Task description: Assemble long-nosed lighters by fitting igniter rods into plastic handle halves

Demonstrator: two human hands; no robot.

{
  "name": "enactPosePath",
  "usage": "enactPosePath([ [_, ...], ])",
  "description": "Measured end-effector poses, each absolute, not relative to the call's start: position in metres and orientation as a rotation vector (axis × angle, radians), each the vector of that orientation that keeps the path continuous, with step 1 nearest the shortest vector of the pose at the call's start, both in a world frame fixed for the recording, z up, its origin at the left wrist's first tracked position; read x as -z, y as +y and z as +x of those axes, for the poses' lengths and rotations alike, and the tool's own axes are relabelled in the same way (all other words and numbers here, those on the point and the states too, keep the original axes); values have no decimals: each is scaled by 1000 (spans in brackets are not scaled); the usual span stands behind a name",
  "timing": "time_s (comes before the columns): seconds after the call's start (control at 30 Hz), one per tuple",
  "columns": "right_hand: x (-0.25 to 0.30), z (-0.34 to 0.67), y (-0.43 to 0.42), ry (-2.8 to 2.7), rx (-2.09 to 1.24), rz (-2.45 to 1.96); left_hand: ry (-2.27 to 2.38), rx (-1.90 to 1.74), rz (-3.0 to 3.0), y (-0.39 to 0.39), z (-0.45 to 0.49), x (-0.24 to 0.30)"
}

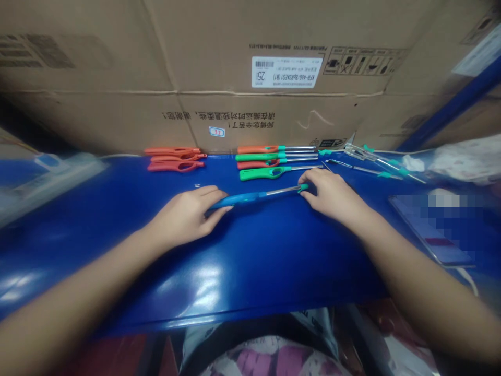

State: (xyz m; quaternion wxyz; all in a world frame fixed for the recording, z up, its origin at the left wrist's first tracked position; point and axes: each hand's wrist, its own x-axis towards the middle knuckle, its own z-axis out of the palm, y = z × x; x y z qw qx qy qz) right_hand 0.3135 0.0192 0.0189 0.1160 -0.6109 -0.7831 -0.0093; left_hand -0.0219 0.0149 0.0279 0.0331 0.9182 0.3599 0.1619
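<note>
My left hand (191, 215) is closed around the rear of a blue utility lighter handle (245, 198), held just above the table. A thin metal tube (282, 191) runs to the right from the handle's front. At its far end my right hand (326, 190) pinches a small teal plastic piece (303, 187). Behind my hands lie several long-nosed lighters in a stack, the nearest a green lighter (260, 173). To their left rest orange-red lighter handles (176, 166) with no tubes on them. Loose metal tubes with teal pieces (385, 163) lie beyond my right hand.
A large cardboard box (211, 62) walls off the back of the blue table (250, 266). At the right lie a flat phone-like device (430, 235) with a cable and a white plastic bag (465, 159). A clear plastic container (50, 177) stands at the left.
</note>
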Motion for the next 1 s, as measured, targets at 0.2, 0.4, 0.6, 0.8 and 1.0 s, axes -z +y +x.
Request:
enactPosePath([
  [0.2,-22,311,18,-2398,-161,-1540,1115,-485,2896,15,-23,-27],
  [0.4,-26,301,11,-2512,-462,-1249,1073,-460,2950,14,-22,-26],
  [0.6,-22,290,6,-2486,-270,-1126,1015,-513,2899,13,-20,-22],
  [0.8,-12,279,0,-2588,-67,-960,908,-633,2743,7,-14,-13],
  [1.0,-5,275,-7,-2607,159,-868,933,-690,2455,-1,-8,-13],
])
